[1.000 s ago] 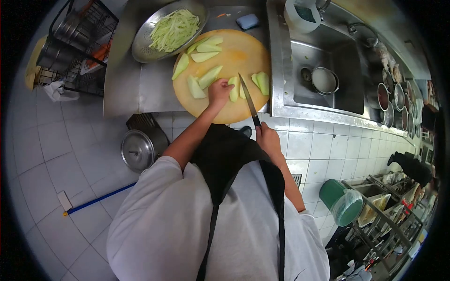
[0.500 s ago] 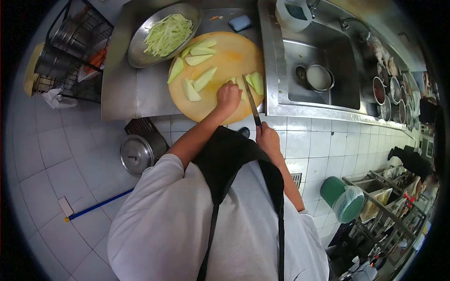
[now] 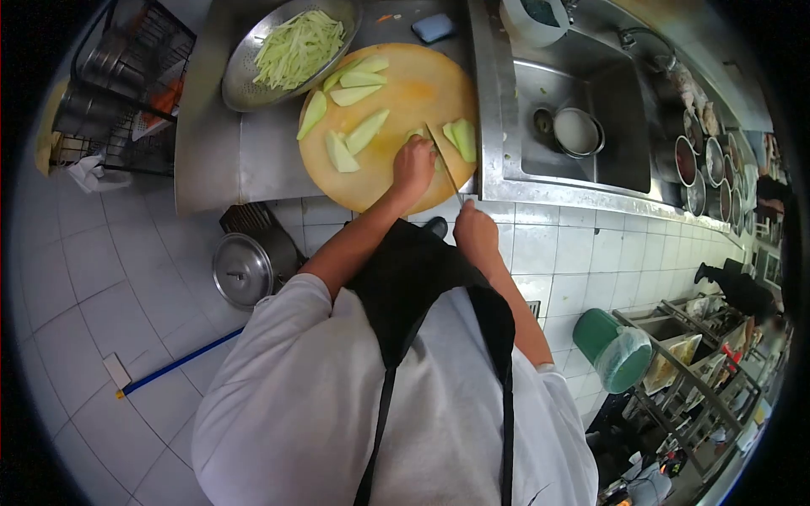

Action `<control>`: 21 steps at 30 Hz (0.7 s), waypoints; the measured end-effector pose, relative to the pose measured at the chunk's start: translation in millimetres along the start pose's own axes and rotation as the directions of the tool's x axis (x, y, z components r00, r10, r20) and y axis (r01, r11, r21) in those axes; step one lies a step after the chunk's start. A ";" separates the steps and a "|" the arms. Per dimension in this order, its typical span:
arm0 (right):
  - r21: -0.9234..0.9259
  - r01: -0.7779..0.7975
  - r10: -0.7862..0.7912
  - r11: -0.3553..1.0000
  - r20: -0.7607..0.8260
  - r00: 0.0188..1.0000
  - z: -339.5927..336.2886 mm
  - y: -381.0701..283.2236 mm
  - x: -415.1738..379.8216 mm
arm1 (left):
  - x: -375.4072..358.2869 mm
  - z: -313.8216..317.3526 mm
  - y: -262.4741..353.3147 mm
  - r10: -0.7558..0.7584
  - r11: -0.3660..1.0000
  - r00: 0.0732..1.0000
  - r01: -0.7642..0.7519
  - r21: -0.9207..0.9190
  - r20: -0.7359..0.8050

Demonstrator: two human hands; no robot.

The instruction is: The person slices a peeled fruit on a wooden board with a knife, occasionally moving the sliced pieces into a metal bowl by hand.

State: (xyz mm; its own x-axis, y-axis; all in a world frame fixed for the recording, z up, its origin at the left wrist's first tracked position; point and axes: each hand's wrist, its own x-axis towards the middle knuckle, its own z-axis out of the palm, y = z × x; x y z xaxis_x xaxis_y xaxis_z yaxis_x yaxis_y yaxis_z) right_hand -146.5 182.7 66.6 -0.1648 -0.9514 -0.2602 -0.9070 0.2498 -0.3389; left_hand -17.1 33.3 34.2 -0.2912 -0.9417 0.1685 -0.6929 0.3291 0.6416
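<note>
A knife [image 3: 448, 169] is gripped by its handle in my right hand [image 3: 477, 231], just off the front edge of the round cutting board [image 3: 354, 190]. Its blade reaches over the board, close beside my left hand [image 3: 413, 170]. My left fingers are curled down on a pale green vegetable piece [image 3: 414, 133], mostly hidden under them. Cut slices [image 3: 461, 139] lie right of the blade. More pale green wedges [image 3: 366, 131] are spread over the board's left half. At the upper left, a metal colander [image 3: 238, 88] holds thin green strips [image 3: 299, 49].
To the right is a steel sink [image 3: 624, 160] with a small round pot [image 3: 576, 132] inside. A blue sponge [image 3: 433, 28] lies behind the board. A lidded pot [image 3: 242, 270] and green bin [image 3: 597, 333] stand on the floor. Another person [image 3: 738, 291] is far right.
The knife has moved left, its blade now right beside my left fingers. My right hand shifted slightly left and up with it. The whole view has shifted a little.
</note>
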 end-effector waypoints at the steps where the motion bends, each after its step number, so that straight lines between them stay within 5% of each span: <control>1: -0.020 0.020 -0.020 1.000 -0.016 1.000 0.7 -0.5 6.7 | -1.1 0.1 1.2 -0.016 1.000 1.000 0.016 -0.013 0.013; 4: 0.105 0.057 -0.052 0.993 -0.051 0.997 -5.8 -3.8 18.5 | 0.0 0.1 0.9 -0.051 0.998 0.998 0.052 -0.047 0.029; 21: 0.041 0.003 -0.004 0.999 0.015 1.000 10.3 -0.9 -1.3 | -8.7 6.0 -5.3 -0.097 0.985 0.995 0.095 -0.144 -0.007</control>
State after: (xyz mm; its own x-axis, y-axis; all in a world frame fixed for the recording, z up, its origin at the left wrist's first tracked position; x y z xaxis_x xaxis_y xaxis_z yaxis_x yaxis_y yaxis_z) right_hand -141.5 185.6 57.9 -0.1556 -0.9496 -0.2722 -0.8909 0.2539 -0.3765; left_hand -14.9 40.2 24.8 -0.2180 -0.9696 0.1110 -0.6149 0.2248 0.7559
